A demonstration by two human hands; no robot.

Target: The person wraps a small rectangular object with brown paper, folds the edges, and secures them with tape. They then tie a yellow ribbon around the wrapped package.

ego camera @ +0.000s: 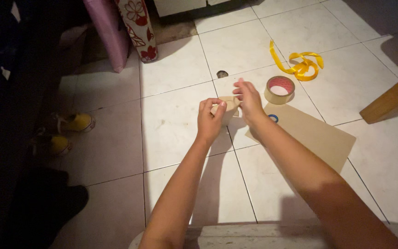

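My left hand (210, 119) is curled around a small brown paper piece (229, 105), held above the white tiled floor. My right hand (248, 102) pinches the same piece from the right side, with its fingers partly spread. Just right of my hands a roll of brown tape (279, 89) lies flat on the floor. A brown paper sheet (316, 134) lies under my right forearm, and a small blue ring (273, 118) sits on its near corner.
A tangle of yellow ribbon (301, 63) lies beyond the tape. A wooden leg (390, 99) slants in at the right. Pink and floral fabric (123, 30) hangs at the top left. Yellow shoes (67, 131) sit at the dark left edge.
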